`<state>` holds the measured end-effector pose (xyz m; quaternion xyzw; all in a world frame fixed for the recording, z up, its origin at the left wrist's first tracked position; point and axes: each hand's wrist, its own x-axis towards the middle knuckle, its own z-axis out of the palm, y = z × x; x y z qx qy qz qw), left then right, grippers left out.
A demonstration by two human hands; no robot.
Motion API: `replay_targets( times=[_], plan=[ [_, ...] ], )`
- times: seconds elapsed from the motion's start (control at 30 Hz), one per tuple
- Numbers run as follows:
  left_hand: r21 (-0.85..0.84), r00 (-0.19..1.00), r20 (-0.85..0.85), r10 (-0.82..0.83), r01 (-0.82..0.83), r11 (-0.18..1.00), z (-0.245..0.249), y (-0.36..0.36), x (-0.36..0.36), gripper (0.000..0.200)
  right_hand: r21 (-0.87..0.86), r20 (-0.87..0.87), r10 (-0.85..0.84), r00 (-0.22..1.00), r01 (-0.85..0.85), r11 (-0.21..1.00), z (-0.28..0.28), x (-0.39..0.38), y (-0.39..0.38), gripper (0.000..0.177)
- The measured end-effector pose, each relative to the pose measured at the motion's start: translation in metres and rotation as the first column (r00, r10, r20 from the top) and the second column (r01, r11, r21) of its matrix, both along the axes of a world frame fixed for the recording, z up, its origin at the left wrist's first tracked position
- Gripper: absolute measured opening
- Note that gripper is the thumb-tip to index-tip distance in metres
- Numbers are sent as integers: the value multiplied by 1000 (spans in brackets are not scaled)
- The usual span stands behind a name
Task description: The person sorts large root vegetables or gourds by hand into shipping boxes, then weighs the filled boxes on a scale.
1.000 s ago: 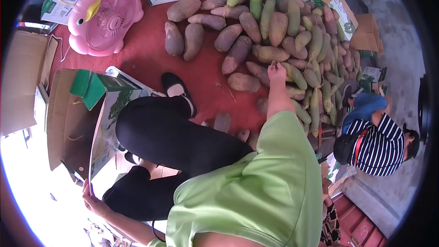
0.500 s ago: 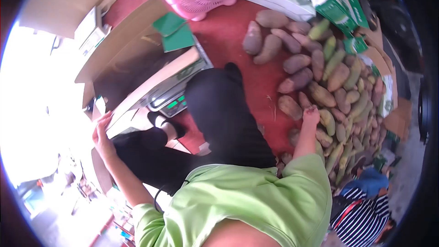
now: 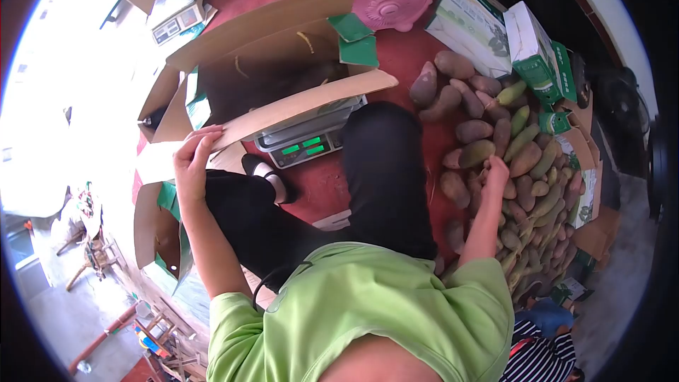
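Observation:
My left hand (image 3: 194,158) pinches the corner of a long cardboard flap of an open box (image 3: 265,28), which rests on a digital scale (image 3: 300,148) with lit green digits. The inside of the box is dark, and its contents are hard to make out. Over on the right, my right hand (image 3: 496,172) has its fingers closed at the end of a greenish-brown mango (image 3: 478,154), above a large heap of mangoes (image 3: 544,205). The heap runs from green to purplish, and the palm hides part of the grip.
A pink duck-faced fan (image 3: 392,3) stands at the back. White and green cartons (image 3: 474,25) sit behind the heap. Another cardboard box (image 3: 159,230) is at my left, and a second scale (image 3: 177,10) stands farther back. A person in a striped shirt (image 3: 541,354) is at lower right.
My view has shifted, bringing more of the box and scale into sight. The greenish-brown mango at my right hand has moved left across its neighbours. My left hand stays on the flap.

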<state>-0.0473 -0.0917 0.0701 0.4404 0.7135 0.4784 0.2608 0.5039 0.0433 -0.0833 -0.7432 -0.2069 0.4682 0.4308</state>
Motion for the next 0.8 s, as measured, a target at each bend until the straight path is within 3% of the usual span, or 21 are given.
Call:
replay_targets(
  times=[0.03, 0.1, 0.2, 0.27, 0.43, 0.5, 0.53, 0.57, 0.6, 0.63, 0.67, 0.7, 0.73, 0.8],
  plan=[
    [1, 1000, 3, 8, -8, 1000, 0, -2, 0, 20, 34, 174, 62, 983, -69, 997, 22, -14, 5, 16],
    [-5, 1000, -11, -12, 12, 1000, 2, -1, 0, 19, 125, 251, 300, 920, -338, 933, 73, -39, 17, 15],
    [5, 1000, -3, -11, 11, 1000, 3, -1, 1, 18, 289, 381, 478, 791, -593, 751, 160, -88, 27, 16],
    [10, 1000, 8, -6, 6, 1000, 3, -1, 1, 18, 353, 544, 526, 654, -747, 564, 213, -124, 32, 20],
    [16, 1000, 6, -19, 19, 1000, 1, -2, -2, 17, 447, 633, 630, 451, -877, 178, 285, -208, 49, 20],
    [13, 1000, 10, -18, 17, 1000, 1, -3, -2, 16, 478, 615, 683, 395, -875, 75, 294, -247, 60, 19],
    [4, 1000, 11, -17, 17, 1000, 1, -3, -2, 16, 467, 683, 656, 323, -882, -52, 285, -265, 73, 22],
    [6, 1000, 15, -23, 23, 1000, 2, -3, -2, 16, 464, 626, 711, 322, -886, -6, 287, -289, 68, 21],
    [4, 1000, -1, -17, 17, 1000, 3, -3, -1, 16, 347, 799, 569, 194, -922, -172, 273, -307, 85, 20],
    [0, 1000, -14, -17, 17, 1000, 3, -3, -1, 16, 349, 829, 530, 176, -905, -245, 252, -333, 93, 18],
    [13, 1000, 6, -24, 24, 1000, 2, -3, -2, 16, 332, 834, 519, 186, -921, -203, 241, -357, 85, 21],
    [26, 999, 32, -38, 37, 999, -1, -3, -4, 16, 315, 911, 361, 199, -901, -297, 221, -380, 84, 23],
    [10, 999, -8, -40, 40, 999, 1, -3, -3, 16, 198, 933, 349, 88, -935, -294, 206, -401, 81, 23],
    [-2, 999, -30, -35, 35, 999, 6, -2, 1, 16, 125, 912, 410, 11, -959, -253, 195, -412, 70, 21]
  ],
)
